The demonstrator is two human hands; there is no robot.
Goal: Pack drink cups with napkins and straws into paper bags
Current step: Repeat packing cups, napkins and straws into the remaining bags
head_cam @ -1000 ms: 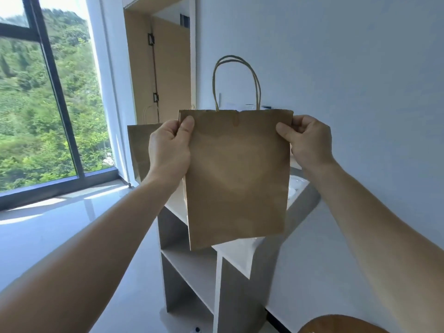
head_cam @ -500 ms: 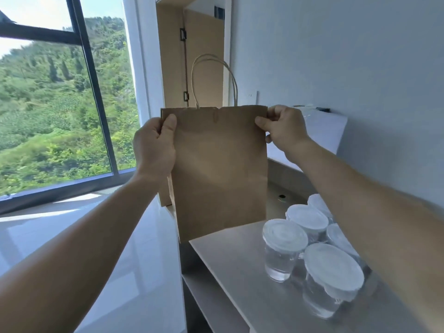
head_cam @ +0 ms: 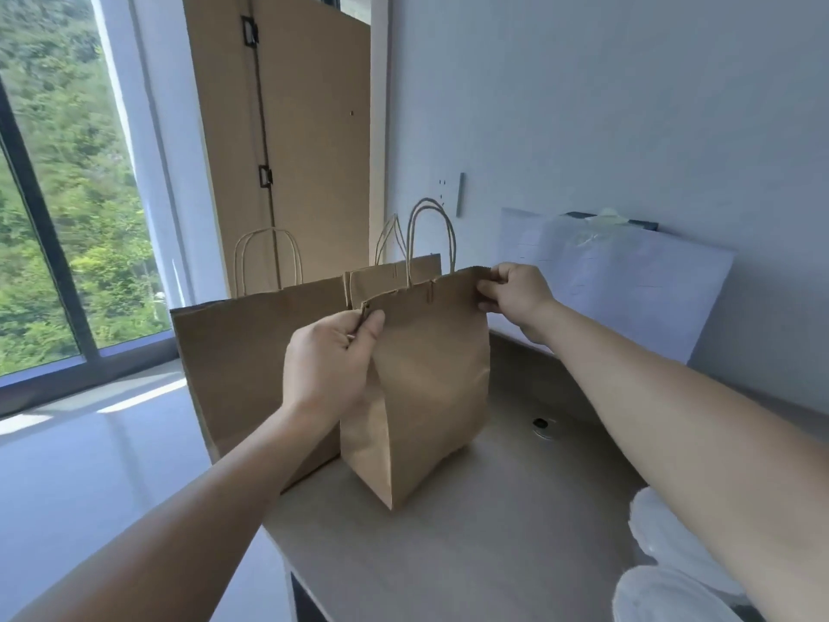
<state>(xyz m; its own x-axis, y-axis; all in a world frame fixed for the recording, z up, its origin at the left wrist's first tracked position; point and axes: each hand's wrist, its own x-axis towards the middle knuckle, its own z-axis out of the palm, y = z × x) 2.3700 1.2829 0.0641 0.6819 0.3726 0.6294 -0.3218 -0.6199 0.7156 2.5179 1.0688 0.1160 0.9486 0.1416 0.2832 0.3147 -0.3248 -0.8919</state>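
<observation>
Brown paper bag [head_cam: 430, 383] stands upright on the grey tabletop [head_cam: 493, 531], near the middle of the view, its mouth partly spread and its twisted handles standing up. The left hand [head_cam: 327, 365] pinches the top edge at the bag's nine o'clock corner, thumb on the near face and fingers curled behind. The right hand [head_cam: 516, 294] grasps the rim at the two o'clock corner, fingers folded over the paper.

Just beside it at nine o'clock a larger flat bag [head_cam: 233, 365] stands at the table's left edge; whether the two touch cannot be told. At twelve o'clock a third bag [head_cam: 394, 276] shows only its top and handles behind the held one.

At three o'clock a round cable hole [head_cam: 540, 424] sits in the tabletop. Further out at two o'clock a clear-wrapped white pack [head_cam: 628, 280] leans on the wall. At five o'clock, under the right forearm, white cup lids [head_cam: 664, 594] show in part. A wooden door [head_cam: 305, 127] stands at eleven o'clock and a window [head_cam: 67, 195] with green trees at nine.
</observation>
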